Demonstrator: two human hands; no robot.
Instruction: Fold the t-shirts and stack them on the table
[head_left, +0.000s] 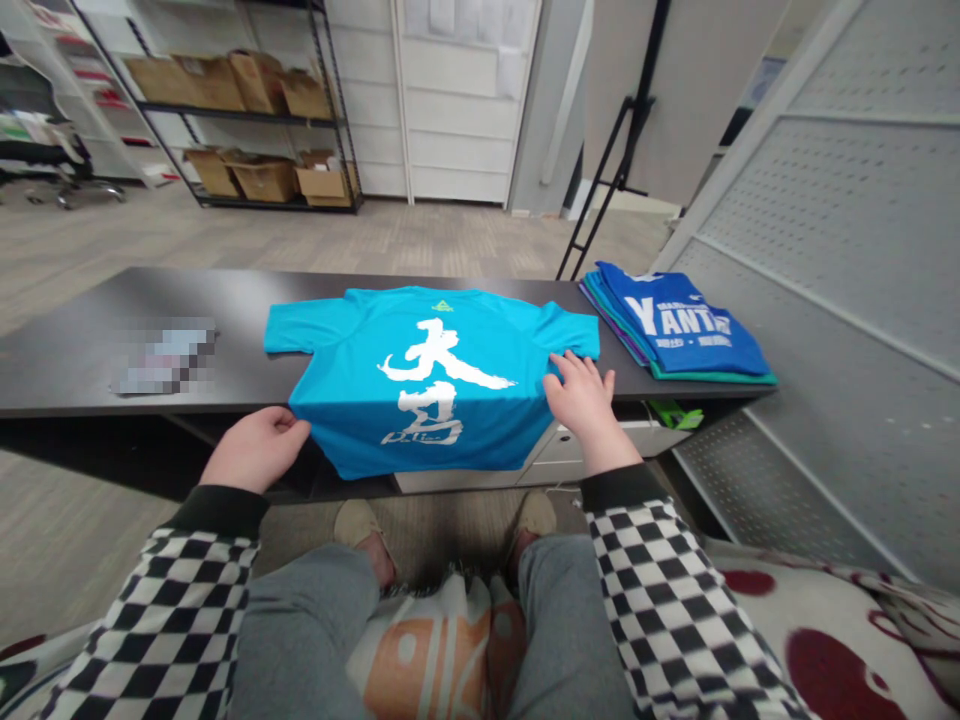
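Observation:
A bright blue T-shirt lies spread over the dark table, with large white characters and a small green logo on it. Its lower part hangs down over the front edge. At the shirt's left side, my left hand is closed, thumb and fingertips pinching the fabric near the table edge. On the opposite side, my right hand rests with fingers apart on the cloth just below the right sleeve.
A stack of folded shirts, royal blue on top, sits at the table's right end. A blurred-out item lies on the left. A perforated grey panel borders the right. Shelves with cardboard boxes stand behind.

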